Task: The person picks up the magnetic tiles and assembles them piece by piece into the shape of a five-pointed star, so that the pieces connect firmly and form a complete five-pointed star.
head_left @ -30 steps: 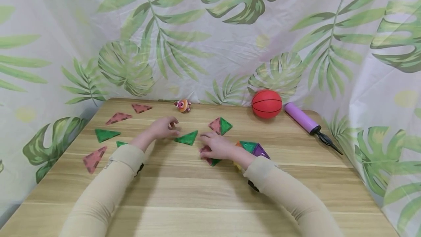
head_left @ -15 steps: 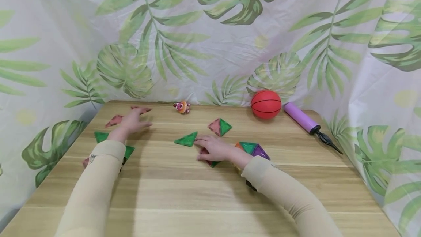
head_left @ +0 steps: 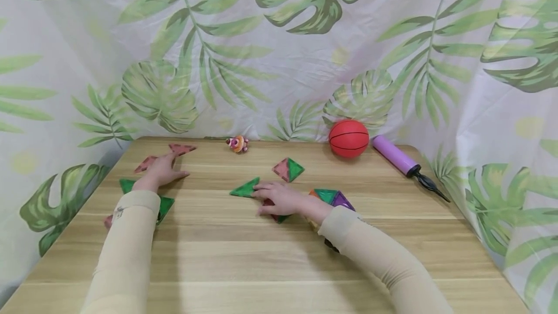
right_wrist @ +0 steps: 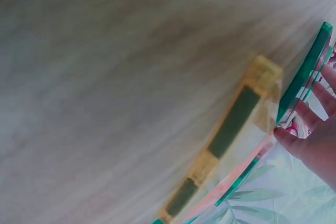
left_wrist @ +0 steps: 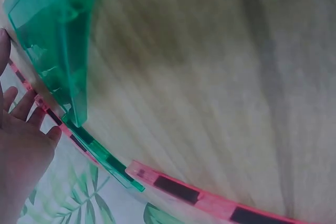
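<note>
At the table's far left, my left hand [head_left: 162,171] has its fingers at the near edge of a pink triangular magnetic tile [head_left: 183,149]. Another pink tile [head_left: 145,164] lies left of that hand, and green triangles [head_left: 165,207] lie around the forearm. My right hand [head_left: 281,198] is over a pink and green tile pair, mostly hidden beneath it. Its fingertips reach the right corner of a green triangle [head_left: 244,188]. Close to the right wrist lies a joined group with a purple tile [head_left: 342,200] and a yellow tile [right_wrist: 231,124].
A joined pink-green pair [head_left: 288,169] lies beyond the right hand. Along the back stand a small toy figure [head_left: 238,144], a red ball [head_left: 348,138] and a purple hand pump [head_left: 396,156]. A leaf-print curtain [head_left: 279,62] hangs behind the wooden table [head_left: 244,265].
My left hand has moved left and away from beside the green triangle to the far pink tile. My right hand has shifted slightly left, its fingertips now at the green triangle.
</note>
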Tool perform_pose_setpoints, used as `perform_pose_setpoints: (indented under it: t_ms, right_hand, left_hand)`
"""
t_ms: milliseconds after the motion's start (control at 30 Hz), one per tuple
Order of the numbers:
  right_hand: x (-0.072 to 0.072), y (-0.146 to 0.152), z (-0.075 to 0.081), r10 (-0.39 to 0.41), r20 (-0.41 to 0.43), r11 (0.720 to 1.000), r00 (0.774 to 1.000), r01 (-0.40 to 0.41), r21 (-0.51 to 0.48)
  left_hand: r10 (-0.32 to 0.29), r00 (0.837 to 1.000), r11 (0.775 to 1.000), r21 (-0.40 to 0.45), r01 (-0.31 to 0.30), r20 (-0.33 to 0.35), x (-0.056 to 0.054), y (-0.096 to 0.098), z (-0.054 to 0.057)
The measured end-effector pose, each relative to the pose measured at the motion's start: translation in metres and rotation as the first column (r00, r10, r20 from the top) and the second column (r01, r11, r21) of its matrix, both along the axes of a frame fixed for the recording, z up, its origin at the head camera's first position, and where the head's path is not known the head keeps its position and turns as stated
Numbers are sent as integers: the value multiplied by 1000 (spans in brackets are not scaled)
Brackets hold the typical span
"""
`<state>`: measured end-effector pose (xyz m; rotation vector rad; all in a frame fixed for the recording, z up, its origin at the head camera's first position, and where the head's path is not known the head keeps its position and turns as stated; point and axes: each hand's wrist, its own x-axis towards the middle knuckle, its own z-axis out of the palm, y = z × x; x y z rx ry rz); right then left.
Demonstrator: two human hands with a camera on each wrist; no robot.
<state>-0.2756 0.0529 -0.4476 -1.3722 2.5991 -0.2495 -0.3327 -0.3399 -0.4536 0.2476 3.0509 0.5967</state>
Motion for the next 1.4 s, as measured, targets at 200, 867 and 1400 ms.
perform_pose_setpoints:
  t_ms: [200,867,1400]
  right_hand:
    - [-1,3,0,4,4,1000,1000,-4,-4]
    - [-3,10,-1,25,9,999,1000,-25,-33]
    - [-8,18,2,8,103,993,995,4,-121]
  left_hand:
    - [-14,999,999,-50,16,31,-1,1,3]
    - [-110,993,986,-124,113,35,-1,10,5]
    - [-160,985,987,11,159,70,17,21,9]
